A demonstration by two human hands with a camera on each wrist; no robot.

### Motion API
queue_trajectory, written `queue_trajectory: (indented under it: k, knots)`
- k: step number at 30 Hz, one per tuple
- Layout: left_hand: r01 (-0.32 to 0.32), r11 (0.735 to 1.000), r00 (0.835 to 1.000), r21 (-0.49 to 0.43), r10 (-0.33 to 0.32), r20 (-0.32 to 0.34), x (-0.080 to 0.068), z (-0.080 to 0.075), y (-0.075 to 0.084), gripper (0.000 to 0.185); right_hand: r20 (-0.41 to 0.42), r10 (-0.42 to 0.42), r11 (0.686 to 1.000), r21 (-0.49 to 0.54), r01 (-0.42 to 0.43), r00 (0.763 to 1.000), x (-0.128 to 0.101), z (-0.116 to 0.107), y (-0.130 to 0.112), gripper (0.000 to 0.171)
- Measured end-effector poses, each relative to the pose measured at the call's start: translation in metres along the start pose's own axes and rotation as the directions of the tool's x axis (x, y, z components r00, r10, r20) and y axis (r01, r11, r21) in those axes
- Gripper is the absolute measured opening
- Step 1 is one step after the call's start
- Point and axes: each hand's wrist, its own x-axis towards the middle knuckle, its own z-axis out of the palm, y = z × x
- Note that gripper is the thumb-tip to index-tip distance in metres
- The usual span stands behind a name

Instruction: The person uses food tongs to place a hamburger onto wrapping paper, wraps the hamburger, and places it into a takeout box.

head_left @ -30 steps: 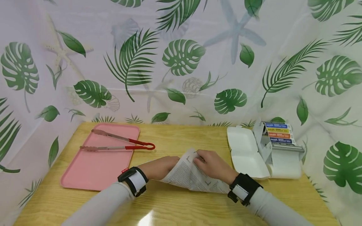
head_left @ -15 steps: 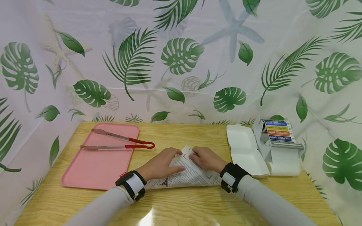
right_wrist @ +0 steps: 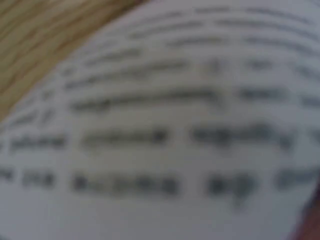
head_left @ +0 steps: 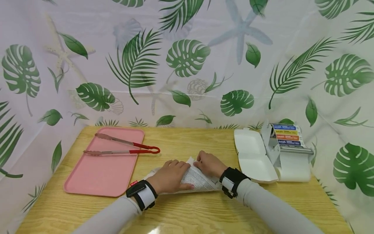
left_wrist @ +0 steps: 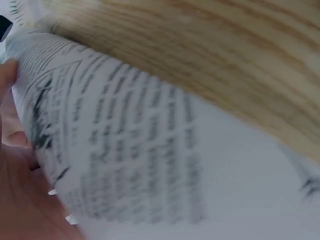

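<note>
A folded sheet of newsprint-patterned wrapping paper (head_left: 200,182) lies on the table in front of me, bulging a little. Across its left part rests my left hand (head_left: 168,177), palm down, with the thumb stretched toward the middle of the paper. My right hand (head_left: 211,164) curls its fingers at the upper right fold and pinches the paper near its pointed top. Printed text on the paper (left_wrist: 135,135) fills most of the left wrist view, beside part of the left hand (left_wrist: 20,190). In the right wrist view the paper (right_wrist: 160,120) is close and blurred. What the paper covers is hidden.
On the left is a pink tray (head_left: 99,177) with red-handled tongs (head_left: 140,149) lying across it. A white hinged takeout box (head_left: 252,152) stands open on the right, beside a dispenser (head_left: 287,152) with a roll and coloured labels. Patterned cloth hangs behind the table.
The left hand came out from behind the raised paper and now rests on top of it. The paper has folded down flatter. The right hand moved slightly left, still at the paper's top.
</note>
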Motion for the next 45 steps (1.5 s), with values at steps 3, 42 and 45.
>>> queue_trajectory:
  k: [3,42,45]
  knots:
    - [-0.01,1.0,1.0,0.014,0.01,0.01,0.006,-0.001,-0.002,0.084,-0.044,-0.093,0.994,-0.064,0.09,0.995,-0.002,-0.001,0.0,0.02]
    - [0.011,0.998,0.989,-0.056,-0.003,0.147,0.023,-0.008,-0.002,0.091,0.278,-0.26,0.961,-0.016,0.275,0.925,-0.018,-0.033,0.007,0.042]
    - [0.013,0.997,0.989,-0.08,-0.001,0.148,0.023,-0.009,-0.004,0.09,0.356,-0.282,0.954,0.003,0.3,0.891,-0.03,-0.037,0.011,0.07]
